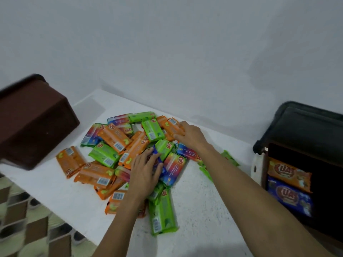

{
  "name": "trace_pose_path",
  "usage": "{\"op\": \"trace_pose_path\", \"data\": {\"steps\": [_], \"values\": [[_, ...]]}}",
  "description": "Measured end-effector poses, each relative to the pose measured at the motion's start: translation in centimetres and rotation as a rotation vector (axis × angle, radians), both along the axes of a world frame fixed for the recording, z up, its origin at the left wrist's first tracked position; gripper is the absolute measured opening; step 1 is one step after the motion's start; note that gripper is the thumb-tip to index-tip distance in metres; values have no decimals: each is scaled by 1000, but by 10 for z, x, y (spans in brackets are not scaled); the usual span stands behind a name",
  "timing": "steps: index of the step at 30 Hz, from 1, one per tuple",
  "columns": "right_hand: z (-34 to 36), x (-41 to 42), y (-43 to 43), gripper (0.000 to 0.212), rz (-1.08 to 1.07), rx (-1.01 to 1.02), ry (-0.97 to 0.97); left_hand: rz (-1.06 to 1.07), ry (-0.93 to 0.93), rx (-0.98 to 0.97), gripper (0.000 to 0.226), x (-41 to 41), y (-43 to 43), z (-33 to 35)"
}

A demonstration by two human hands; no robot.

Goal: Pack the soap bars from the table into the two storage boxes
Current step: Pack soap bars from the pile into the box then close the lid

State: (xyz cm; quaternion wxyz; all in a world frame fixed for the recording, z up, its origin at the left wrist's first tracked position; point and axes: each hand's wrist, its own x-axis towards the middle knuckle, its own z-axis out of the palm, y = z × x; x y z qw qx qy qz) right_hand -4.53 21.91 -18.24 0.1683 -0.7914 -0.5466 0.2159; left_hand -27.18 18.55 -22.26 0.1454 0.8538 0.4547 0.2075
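Observation:
Several wrapped soap bars, orange, green and multicoloured, lie in a loose pile on the white table. My left hand lies on the pile's middle, fingers curling round a blue-wrapped bar. My right hand is at the pile's far right side, gripping an orange bar. A brown storage box stands at the table's left end. A black storage box stands at the right; an orange bar and a blue bar lie inside it.
A grey wall runs behind the table. A checkered floor shows beyond the table's left front edge. A green bar lies nearest me, and green wrappers show under my right forearm.

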Motion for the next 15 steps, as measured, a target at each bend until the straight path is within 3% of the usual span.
{"op": "trace_pose_path", "data": {"steps": [4,8,15], "values": [[-10,-4,9,63,-37,-32,-46,3,0,-19,52,0,1,-1],[-12,-8,5,63,-73,97,-23,12,14,-8,51,-1,1,-1],[-2,1,-10,42,-267,327,468,52,122,24,43,5,-3,8]]}}
